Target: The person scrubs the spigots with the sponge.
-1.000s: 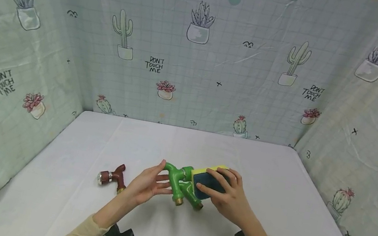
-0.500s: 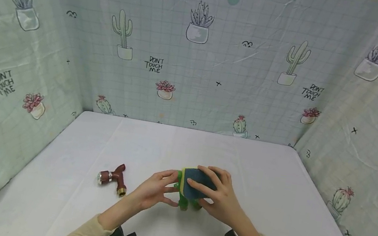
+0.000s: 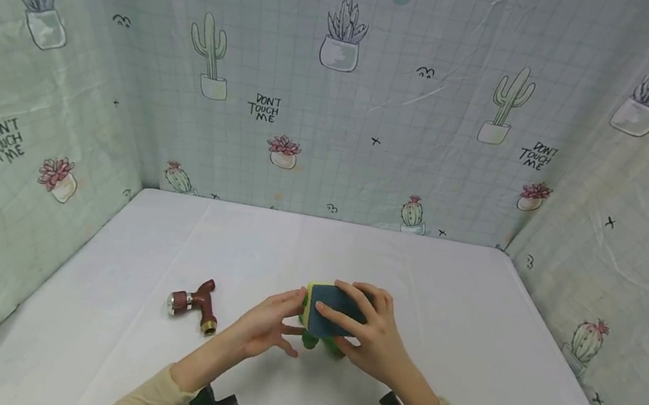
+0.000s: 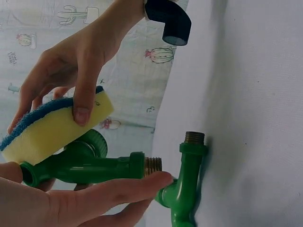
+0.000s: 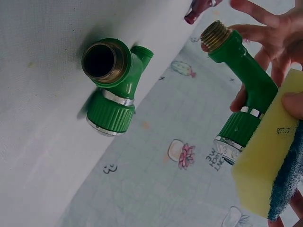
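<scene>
Holding a sponge [image 3: 333, 310] to a raised green tap [image 4: 102, 169]

The left hand [image 3: 265, 325] grips the raised green tap between its thumb, set at the spout's mouth, and fingers stretched along the body. The right hand [image 3: 374, 331] clamps the sponge, its yellow side touching the tap. The tap is between the hands over the near middle of the table [image 3: 451, 286]. Its long axis runs from the spout at the left thumb down to the threaded end, tableward; the left hand is nearer. The sponge lies above and right, covering most of it. A second green tap [image 5: 111, 113] rests below; a red-brown tap [image 3: 201, 303] lies left.
</scene>
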A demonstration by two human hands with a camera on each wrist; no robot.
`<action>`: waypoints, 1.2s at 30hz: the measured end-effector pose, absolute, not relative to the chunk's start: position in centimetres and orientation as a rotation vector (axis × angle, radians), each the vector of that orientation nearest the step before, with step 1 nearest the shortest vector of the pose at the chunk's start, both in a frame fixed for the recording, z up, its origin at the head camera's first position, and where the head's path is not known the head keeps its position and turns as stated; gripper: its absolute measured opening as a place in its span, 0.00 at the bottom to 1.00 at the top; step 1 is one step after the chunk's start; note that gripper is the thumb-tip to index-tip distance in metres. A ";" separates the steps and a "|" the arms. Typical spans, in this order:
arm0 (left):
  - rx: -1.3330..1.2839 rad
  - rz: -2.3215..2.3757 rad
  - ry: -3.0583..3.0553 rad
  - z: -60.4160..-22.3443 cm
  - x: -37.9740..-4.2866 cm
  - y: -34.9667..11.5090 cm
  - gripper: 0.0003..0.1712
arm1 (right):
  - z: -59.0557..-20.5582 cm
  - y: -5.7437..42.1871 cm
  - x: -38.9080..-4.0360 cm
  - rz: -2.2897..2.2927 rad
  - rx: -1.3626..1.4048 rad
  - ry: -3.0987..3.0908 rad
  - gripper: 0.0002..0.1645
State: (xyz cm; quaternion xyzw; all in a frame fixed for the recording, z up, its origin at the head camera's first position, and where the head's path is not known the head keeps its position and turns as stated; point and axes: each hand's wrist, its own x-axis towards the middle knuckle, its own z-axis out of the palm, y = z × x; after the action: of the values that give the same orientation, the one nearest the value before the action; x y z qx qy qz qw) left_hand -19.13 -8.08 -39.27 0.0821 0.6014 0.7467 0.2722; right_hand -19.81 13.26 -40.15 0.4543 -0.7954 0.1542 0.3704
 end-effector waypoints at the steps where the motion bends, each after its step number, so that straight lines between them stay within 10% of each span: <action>1: 0.217 1.999 1.635 -39.2 -19.2 -8.1 0.41 | -40.2 13.3 -19.8 0.395 1.167 -2.042 0.43; 36: 0.057 2.104 1.563 -39.8 -19.5 -8.1 0.38 | -38.8 15.1 -19.3 0.216 1.058 -2.096 0.43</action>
State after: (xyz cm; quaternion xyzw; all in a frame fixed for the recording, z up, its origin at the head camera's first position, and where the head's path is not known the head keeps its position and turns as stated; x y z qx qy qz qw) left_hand -19.48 -8.10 -39.84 0.0208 0.5761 0.7756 0.2572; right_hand -19.29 15.08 -38.75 0.4147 -0.8215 0.0848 0.3821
